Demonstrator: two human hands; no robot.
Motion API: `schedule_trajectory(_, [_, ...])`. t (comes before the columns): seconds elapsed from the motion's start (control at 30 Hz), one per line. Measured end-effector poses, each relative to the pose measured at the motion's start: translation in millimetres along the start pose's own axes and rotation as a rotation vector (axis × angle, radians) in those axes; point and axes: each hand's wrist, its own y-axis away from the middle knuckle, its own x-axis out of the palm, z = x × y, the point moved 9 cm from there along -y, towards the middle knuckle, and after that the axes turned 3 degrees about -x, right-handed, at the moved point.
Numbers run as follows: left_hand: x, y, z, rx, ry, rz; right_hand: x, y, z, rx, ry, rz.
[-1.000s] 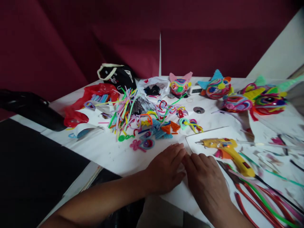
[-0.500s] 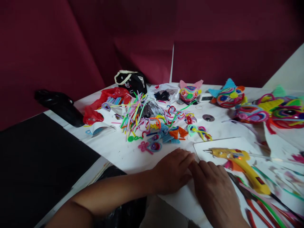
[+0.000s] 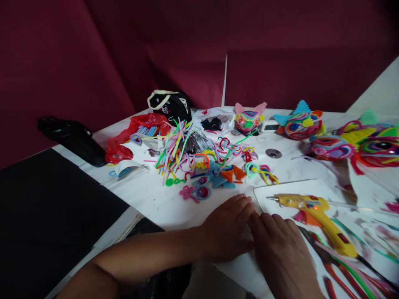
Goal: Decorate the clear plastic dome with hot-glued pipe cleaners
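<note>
My left hand (image 3: 229, 226) lies flat on the white table (image 3: 149, 197) near its front edge, fingers stretched out and together. My right hand (image 3: 282, 249) lies flat beside it, fingertips touching those of the left hand. Neither hand holds anything that I can see. Just right of my right hand a yellow glue gun (image 3: 314, 214) lies on a white sheet (image 3: 280, 191). A heap of coloured pipe cleaners (image 3: 190, 160) and small bent shapes lies a little beyond my left hand.
Pipe-cleaner masks (image 3: 249, 118) (image 3: 301, 124) (image 3: 358, 143) stand along the back and right. A black bag (image 3: 170, 106), a red plastic bag (image 3: 131, 137), a white bag (image 3: 215, 120) and a black object (image 3: 71, 139) sit at the back left. Long pipe cleaners (image 3: 346, 270) lie at the right.
The view has shifted, so the table contents sit further right and lower in the picture. Both hands stay flat together on the table.
</note>
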Motion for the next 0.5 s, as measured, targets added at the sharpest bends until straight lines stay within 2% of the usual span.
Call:
schedule_trajectory(0.27, [-1.0,3,0,0.01,0.009,-0.018,-3,1,1,0.028,-0.023,-0.025])
schedule_trajectory(0.5, [4.2,5,1,0.012,0.009,0.01,8,5,1,0.078,-0.025,0.025])
